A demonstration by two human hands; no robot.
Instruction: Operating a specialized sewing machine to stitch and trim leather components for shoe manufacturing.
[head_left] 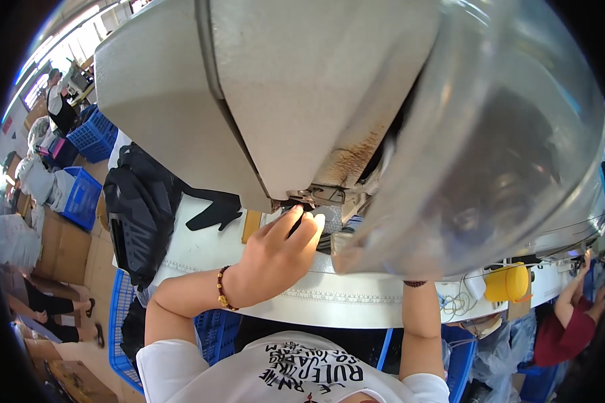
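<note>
My left hand (279, 252) has its fingers curled and pinches at the needle area (309, 201) under the sewing machine head (262, 87), above the bench (329, 295). I judge I am threading or adjusting; the next move needs fine fingertips. My right hand is hidden behind the clear shield (491, 154), so I cannot tell its state.

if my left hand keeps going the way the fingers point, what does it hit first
Probably the metal needle area under the grey sewing machine head. The left hand points up and right, fingertips already almost there; depth is unclear.
</note>
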